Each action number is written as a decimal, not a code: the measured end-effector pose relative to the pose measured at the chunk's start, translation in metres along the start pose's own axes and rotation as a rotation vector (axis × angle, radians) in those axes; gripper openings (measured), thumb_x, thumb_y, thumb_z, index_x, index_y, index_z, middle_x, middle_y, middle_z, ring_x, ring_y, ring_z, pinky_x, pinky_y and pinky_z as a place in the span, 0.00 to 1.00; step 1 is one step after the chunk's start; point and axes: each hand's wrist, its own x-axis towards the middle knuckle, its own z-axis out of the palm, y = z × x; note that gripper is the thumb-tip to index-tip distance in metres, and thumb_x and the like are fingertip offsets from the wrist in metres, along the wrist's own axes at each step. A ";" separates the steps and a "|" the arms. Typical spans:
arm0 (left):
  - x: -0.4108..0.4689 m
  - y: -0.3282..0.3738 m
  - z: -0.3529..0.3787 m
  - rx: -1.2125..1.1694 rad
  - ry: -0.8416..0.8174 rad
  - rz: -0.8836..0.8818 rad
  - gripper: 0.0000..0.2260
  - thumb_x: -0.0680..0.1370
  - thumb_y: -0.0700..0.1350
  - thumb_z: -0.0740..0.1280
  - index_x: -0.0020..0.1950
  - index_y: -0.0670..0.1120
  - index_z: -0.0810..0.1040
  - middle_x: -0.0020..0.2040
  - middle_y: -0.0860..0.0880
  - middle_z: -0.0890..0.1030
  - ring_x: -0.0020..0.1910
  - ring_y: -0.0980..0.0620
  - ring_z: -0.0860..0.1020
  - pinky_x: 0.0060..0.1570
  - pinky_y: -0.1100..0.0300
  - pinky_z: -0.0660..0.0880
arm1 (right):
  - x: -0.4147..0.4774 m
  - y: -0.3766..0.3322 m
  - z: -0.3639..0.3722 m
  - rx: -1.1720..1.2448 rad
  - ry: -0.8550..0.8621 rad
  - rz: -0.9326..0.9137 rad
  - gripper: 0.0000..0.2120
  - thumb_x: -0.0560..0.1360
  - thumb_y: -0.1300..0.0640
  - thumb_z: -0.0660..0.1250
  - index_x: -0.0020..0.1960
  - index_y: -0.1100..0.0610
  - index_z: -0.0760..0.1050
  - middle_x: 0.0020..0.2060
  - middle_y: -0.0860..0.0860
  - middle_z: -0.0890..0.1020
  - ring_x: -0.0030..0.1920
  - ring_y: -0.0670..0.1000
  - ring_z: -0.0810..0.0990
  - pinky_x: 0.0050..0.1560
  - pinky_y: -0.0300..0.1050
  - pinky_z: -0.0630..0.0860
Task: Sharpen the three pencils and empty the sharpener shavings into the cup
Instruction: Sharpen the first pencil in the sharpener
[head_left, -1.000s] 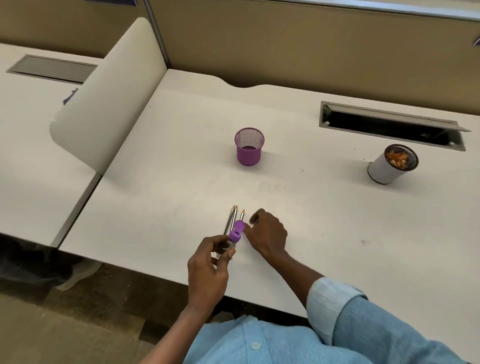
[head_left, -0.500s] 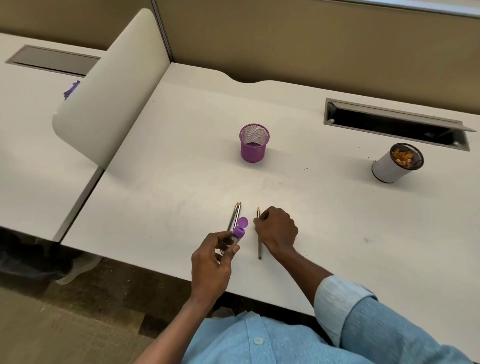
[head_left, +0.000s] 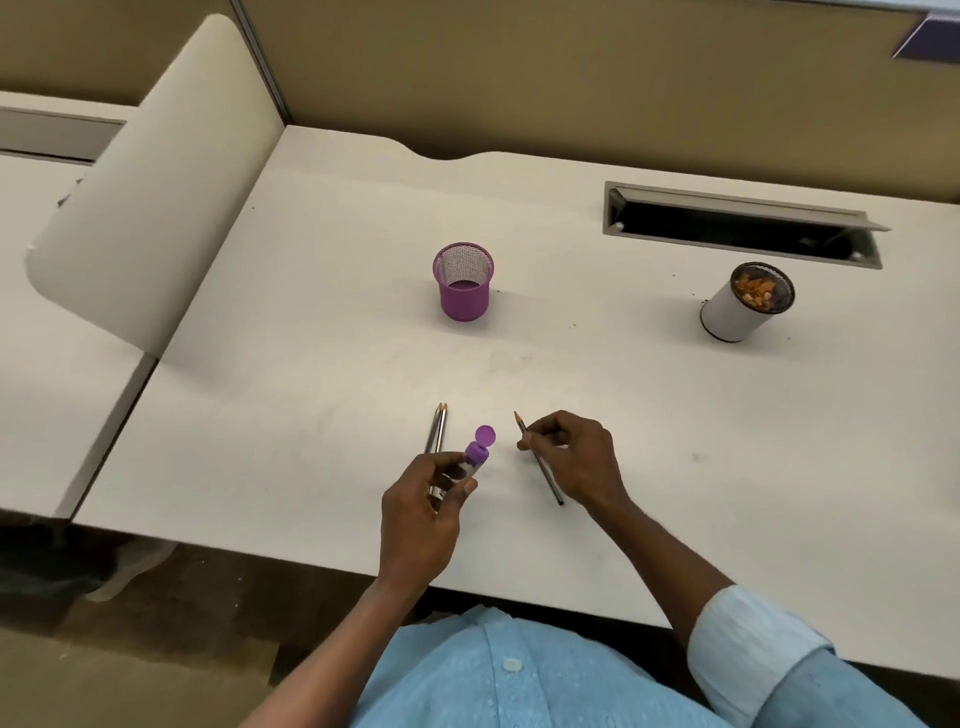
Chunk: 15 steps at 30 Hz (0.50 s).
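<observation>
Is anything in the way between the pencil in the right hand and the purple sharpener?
Nothing visible. Only bare desk separates the pencil in the right hand from the sharpener in the left hand. The sharpener's lid is flipped open.

I take the purple mesh cup (head_left: 464, 283) as my mark on the desk (head_left: 311, 364). Nearer the person than that cup, almost in line with it, the left hand (head_left: 421, 514) grips a clear sharpener (head_left: 475, 454) whose purple lid is flipped open. Two pencils (head_left: 437, 428) lie touching side by side, tips toward the mesh cup, rear ends hidden behind that hand. Nearer and slightly right of the cup, the right hand (head_left: 576, 457) pinches a third pencil (head_left: 551, 487). Well right of it stands a white cup (head_left: 732, 317) holding orange-brown shavings.
</observation>
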 end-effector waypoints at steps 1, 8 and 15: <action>0.001 0.000 0.001 0.003 -0.008 0.004 0.12 0.77 0.38 0.78 0.59 0.48 0.84 0.49 0.58 0.87 0.48 0.56 0.85 0.42 0.68 0.78 | -0.004 -0.002 -0.007 0.034 -0.015 -0.042 0.03 0.76 0.58 0.75 0.44 0.52 0.83 0.39 0.44 0.89 0.45 0.43 0.87 0.51 0.44 0.80; 0.009 0.007 0.014 0.018 -0.072 0.049 0.13 0.76 0.37 0.79 0.59 0.48 0.84 0.50 0.57 0.87 0.48 0.56 0.85 0.41 0.70 0.76 | -0.024 -0.004 -0.048 0.007 -0.019 -0.332 0.04 0.78 0.62 0.75 0.49 0.53 0.85 0.40 0.45 0.87 0.42 0.48 0.85 0.48 0.44 0.81; 0.015 0.015 0.026 0.033 -0.138 0.116 0.15 0.75 0.37 0.80 0.59 0.49 0.85 0.50 0.58 0.87 0.48 0.56 0.85 0.40 0.67 0.77 | -0.024 0.010 -0.068 -0.243 0.000 -0.432 0.06 0.76 0.53 0.77 0.51 0.44 0.84 0.44 0.41 0.85 0.45 0.47 0.83 0.48 0.55 0.79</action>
